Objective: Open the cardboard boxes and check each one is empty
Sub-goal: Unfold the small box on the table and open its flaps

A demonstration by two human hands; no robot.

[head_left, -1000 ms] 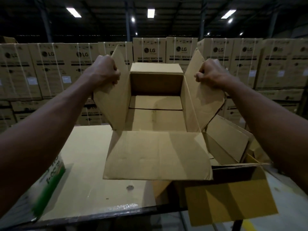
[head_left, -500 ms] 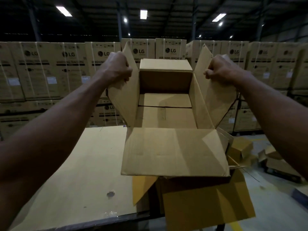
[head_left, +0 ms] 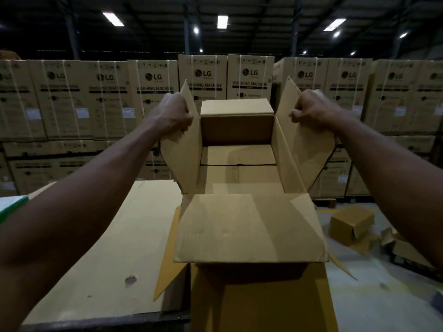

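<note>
Both hands (head_left: 176, 111) (head_left: 311, 111) gripping open box (head_left: 239, 173) flaps before "LG WASHING MACHINE" cartons (head_left: 154, 80)

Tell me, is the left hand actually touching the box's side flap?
Touching. The head view shows the left hand curled round the top edge of the left flap.

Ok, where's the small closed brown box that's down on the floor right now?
In the head view, the small brown box sits on the floor at the right, just beyond the right forearm and right of the open box.

Both hands (head_left: 176, 113) (head_left: 311, 111) grip the side flaps of an open, seemingly empty cardboard box (head_left: 239, 173).
</note>
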